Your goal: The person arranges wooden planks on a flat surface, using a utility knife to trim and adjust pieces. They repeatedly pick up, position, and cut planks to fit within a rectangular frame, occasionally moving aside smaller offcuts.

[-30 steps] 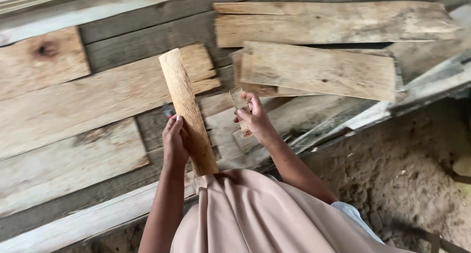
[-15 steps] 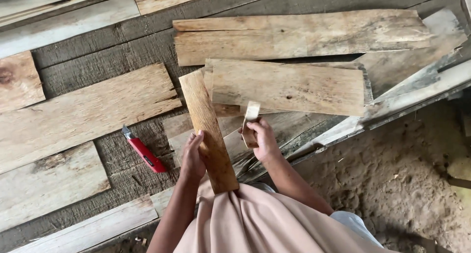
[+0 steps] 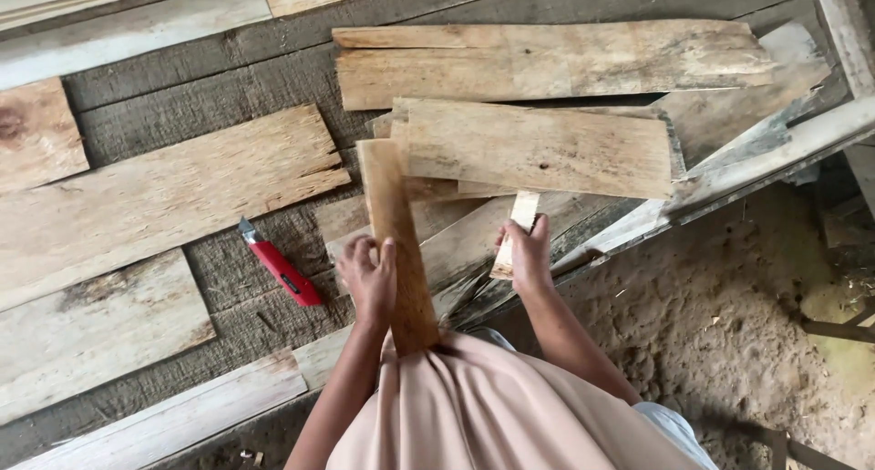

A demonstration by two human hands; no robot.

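Two hands, two pieces of wood, one knife.

Two wide boards [image 3: 547,142] lie stacked across the grey plank surface [image 3: 182,123]. A narrower long slat [image 3: 396,242] leans from them down to the person's lap, the left hand [image 3: 369,278] closed around it. The right hand [image 3: 527,251] is clamped on one short wood strip [image 3: 518,228]. One red utility knife [image 3: 278,265] lies just left of the left hand.

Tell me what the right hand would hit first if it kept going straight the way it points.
The right hand points up-frame, holding a small wood strip. Straight on, it would likely meet the pale board lying on top of the stack; depth is hard to judge from above.
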